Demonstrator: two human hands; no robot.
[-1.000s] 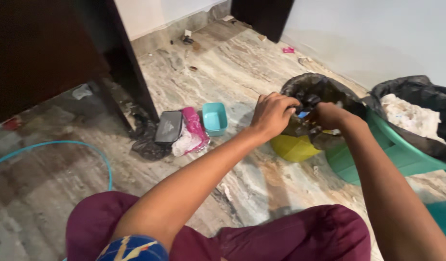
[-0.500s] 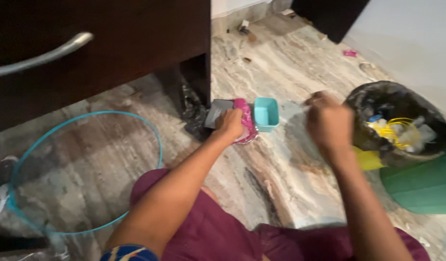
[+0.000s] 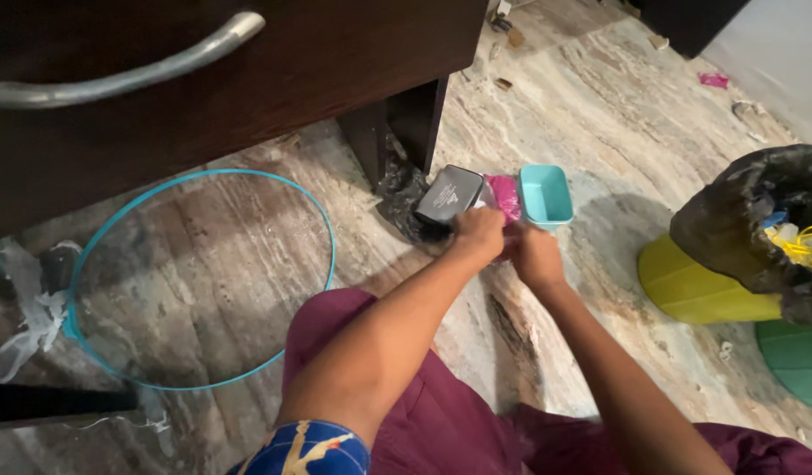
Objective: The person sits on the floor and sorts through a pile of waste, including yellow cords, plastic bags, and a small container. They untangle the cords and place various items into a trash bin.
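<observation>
I sit on a marble floor (image 3: 652, 114), looking down at my own two arms, which reach forward side by side toward twelve o'clock. My left hand (image 3: 478, 234) rests at the near edge of a flat dark grey case (image 3: 449, 193), its fingers curled down so that I cannot tell whether they grip the case or only touch it. My right hand (image 3: 533, 255) sits just beside it, at about three o'clock of the left, knuckles up, fingers folded over a crumpled pink wrapper (image 3: 506, 195); the pictures do not show how tightly they close. Both wrists are bent slightly downward and both forearms run nearly straight out from my lap, clothed in maroon. A small turquoise tub (image 3: 546, 193) stands touching the pink wrapper at its three o'clock side. Crumpled dark plastic (image 3: 404, 198) lies at nine o'clock of the case, against the leg of a dark wooden cabinet (image 3: 247, 88). A thin turquoise hoop (image 3: 328, 230) lies flat on the floor at my nine o'clock. A yellow bin lined with a black bag (image 3: 757, 237) stands well apart at three o'clock. As I judge it, the hands are crowded together, so a pull on the wrapper could knock the tub or slide the case away.
</observation>
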